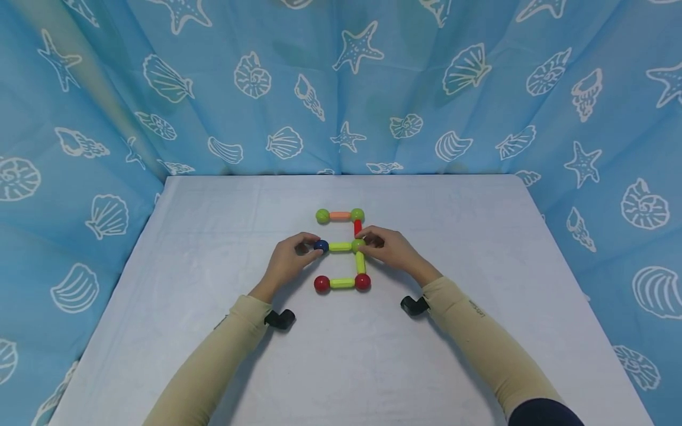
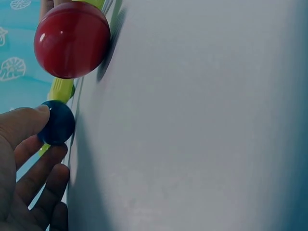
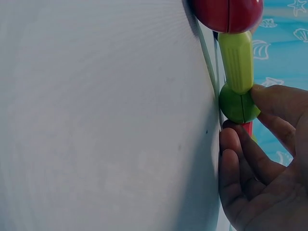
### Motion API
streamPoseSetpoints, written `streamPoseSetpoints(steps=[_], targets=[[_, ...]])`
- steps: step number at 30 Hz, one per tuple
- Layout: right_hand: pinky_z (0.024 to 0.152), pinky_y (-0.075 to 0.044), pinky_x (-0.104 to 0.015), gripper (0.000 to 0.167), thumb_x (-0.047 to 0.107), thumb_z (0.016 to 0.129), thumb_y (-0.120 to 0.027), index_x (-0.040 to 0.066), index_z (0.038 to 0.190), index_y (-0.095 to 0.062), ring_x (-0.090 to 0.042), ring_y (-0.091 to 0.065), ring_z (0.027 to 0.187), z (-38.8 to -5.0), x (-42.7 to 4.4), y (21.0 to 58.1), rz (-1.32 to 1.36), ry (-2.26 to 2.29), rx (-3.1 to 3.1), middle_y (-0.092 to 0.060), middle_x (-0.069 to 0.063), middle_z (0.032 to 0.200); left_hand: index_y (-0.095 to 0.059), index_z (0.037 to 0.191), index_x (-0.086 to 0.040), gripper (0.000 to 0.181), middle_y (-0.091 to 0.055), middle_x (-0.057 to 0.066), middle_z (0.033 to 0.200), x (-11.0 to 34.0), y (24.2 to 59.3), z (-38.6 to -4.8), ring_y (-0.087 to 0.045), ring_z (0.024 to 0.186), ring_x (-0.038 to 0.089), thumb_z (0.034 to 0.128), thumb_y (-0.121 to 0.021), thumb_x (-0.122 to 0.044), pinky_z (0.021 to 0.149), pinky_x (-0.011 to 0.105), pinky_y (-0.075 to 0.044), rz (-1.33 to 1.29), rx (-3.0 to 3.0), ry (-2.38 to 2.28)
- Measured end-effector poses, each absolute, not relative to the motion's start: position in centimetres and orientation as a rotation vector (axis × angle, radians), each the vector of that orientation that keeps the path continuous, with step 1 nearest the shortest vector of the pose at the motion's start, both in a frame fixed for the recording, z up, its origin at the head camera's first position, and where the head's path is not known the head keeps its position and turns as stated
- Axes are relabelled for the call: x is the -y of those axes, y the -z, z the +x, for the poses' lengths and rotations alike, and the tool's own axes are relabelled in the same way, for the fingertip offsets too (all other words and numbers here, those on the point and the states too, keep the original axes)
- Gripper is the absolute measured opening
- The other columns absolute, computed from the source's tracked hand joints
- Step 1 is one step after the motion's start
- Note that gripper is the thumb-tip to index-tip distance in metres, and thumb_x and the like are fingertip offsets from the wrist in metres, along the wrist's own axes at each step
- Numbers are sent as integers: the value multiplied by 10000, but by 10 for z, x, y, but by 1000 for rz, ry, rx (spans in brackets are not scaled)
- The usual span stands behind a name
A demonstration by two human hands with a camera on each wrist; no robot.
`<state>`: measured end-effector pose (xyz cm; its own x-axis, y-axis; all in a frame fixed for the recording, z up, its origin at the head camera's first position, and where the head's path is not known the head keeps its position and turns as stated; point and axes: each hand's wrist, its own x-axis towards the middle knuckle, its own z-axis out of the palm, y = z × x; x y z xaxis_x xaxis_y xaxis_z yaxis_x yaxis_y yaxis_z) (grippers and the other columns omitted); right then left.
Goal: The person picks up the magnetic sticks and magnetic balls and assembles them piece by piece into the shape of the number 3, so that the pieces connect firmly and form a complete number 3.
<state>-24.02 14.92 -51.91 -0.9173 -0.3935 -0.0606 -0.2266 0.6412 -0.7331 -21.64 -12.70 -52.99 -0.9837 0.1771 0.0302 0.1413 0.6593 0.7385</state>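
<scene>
Balls and short rods lie joined on the white table like a figure 3. My left hand point(image 1: 288, 258) pinches the blue ball point(image 2: 58, 123) at the left end of the middle row between thumb and fingers. With thumb and fingertips, my right hand point(image 1: 392, 248) pinches the middle green ball point(image 3: 239, 104). A yellow-green rod point(image 1: 340, 247) links these two balls. Above, a red rod point(image 1: 357, 228) leads to a green ball point(image 1: 357, 215), then an orange rod point(image 1: 340, 216) and another green ball point(image 1: 322, 216). Below, yellow-green rods point(image 1: 343, 283) join two red balls point(image 1: 322, 284).
The table point(image 1: 463, 213) has a white cloth. A blue curtain point(image 1: 341, 89) with white shells and starfish hangs behind it and along both sides. Black wrist cameras point(image 1: 280, 320) sit on both beige sleeves point(image 1: 474, 331), just above the table.
</scene>
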Motion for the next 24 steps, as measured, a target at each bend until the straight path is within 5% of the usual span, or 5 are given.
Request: streamPoseSetpoints(steps=[24], targets=[[922, -521, -401, 309, 264, 976, -698, 200, 1276, -663, -230, -611, 1034, -238, -154, 517, -452, 1137, -2647, -685, -49, 1167, -689, 1281, -160, 380, -708, 23, 1182, 117, 530, -215, -613, 1014, 190, 934, -759, -298, 894, 371, -509, 244, -2843, -1252]])
